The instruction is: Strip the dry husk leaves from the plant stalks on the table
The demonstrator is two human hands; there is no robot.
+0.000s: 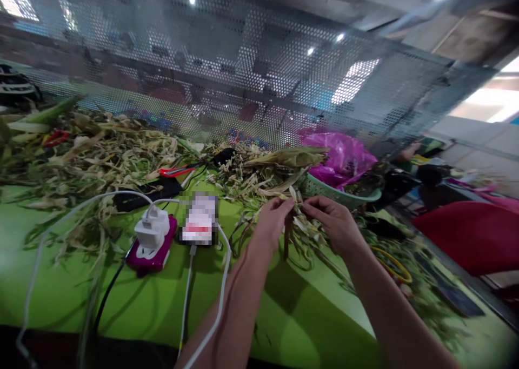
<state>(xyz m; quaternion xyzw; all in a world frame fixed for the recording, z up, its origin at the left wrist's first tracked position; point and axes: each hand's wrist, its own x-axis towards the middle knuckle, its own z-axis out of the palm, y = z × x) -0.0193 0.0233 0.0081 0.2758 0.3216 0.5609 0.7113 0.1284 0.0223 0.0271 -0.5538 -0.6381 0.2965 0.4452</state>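
My left hand (pixel 274 219) and my right hand (pixel 331 222) face each other over the front of a heap of dried plant leaves, thumbs and fingertips pinched. Between them is a pale, dry leafy plant piece (pixel 298 200), gripped from both sides. Its exact kind is hard to make out. Thin stems and strips (pixel 302 234) hang below the fingers. Just behind my hands lies a large folded greenish-brown dry leaf, like a corn husk (pixel 290 157).
A white charger (pixel 152 228) sits in a purple power strip (pixel 152 260) beside a phone (pixel 198 223), cables looping near my left forearm. A red cutter (pixel 177 171) lies behind. A green basket (pixel 344 193) holds a purple plastic bag (pixel 343 155). A perforated metal screen (pixel 227 72) borders the green table (pixel 320 309).
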